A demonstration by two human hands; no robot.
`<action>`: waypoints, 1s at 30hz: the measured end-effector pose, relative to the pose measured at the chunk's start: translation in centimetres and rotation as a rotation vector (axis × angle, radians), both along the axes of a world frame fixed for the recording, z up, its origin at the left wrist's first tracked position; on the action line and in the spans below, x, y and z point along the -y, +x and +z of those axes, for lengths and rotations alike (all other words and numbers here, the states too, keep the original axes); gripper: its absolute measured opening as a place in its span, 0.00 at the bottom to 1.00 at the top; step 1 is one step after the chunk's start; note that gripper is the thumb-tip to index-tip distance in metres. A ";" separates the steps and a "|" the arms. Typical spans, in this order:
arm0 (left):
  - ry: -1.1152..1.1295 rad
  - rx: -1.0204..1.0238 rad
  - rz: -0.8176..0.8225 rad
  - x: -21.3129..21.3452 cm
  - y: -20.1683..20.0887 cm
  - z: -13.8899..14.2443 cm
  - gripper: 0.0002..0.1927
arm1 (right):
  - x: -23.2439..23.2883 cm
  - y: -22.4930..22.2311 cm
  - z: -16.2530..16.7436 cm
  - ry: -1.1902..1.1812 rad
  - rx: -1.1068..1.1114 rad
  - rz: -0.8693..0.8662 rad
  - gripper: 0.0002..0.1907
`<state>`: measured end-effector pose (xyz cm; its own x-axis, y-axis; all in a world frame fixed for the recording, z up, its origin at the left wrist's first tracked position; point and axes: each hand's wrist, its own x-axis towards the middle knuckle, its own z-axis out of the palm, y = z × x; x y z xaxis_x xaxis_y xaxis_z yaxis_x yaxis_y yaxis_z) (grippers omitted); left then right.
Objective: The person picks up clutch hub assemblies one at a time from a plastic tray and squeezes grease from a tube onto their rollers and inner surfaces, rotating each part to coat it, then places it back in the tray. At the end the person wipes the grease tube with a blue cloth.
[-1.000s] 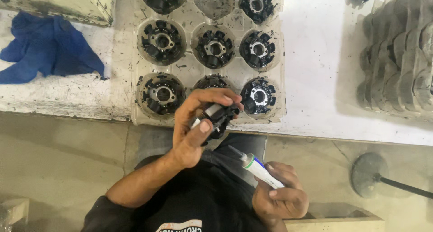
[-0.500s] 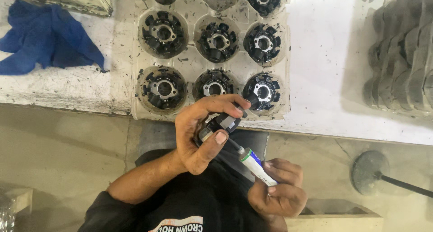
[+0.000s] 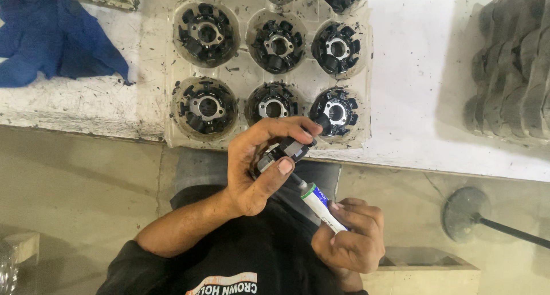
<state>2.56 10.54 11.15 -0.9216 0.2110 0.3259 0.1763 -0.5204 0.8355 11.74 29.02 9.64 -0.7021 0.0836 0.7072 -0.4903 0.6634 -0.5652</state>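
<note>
Left hand (image 3: 258, 169) has its grip closed around a small black and grey part (image 3: 286, 151), thumb pressed on the near face, fingers curled over the far side. Right hand (image 3: 350, 243) is clenched around a white tube with a blue band (image 3: 321, 206); the dark nozzle points up toward the part and appears to touch its underside, though the thumb hides the contact point.

Just beyond the left grip, on the white surface (image 3: 412, 71), sits a pale moulded tray (image 3: 243, 77) with round pockets. Each visible pocket holds a black ring-shaped wound part; the nearest one (image 3: 335, 112) lies just past the fingertips.

Far left of the grip: a blue cloth (image 3: 51, 43) on the surface. Far right: a stack of grey moulded trays (image 3: 510, 71). Right of the right-hand grip, lower down, a round dark base with a rod (image 3: 467, 215).
</note>
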 end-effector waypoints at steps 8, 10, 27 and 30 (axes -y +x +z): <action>0.043 0.037 -0.016 -0.2 0.2 -0.3 0.18 | 0.3 -0.1 -0.1 -0.017 -0.020 -0.025 0.19; 0.049 0.041 -0.028 -0.2 0.2 -0.3 0.17 | 0.3 -0.1 -0.1 -0.009 -0.026 -0.017 0.19; 0.410 0.266 0.000 -1.3 0.2 -1.2 0.19 | 0.0 0.0 0.4 0.033 0.013 0.001 0.19; 0.703 0.484 -0.044 -1.9 0.4 -1.2 0.22 | 0.3 0.2 0.3 -0.012 0.024 -0.057 0.20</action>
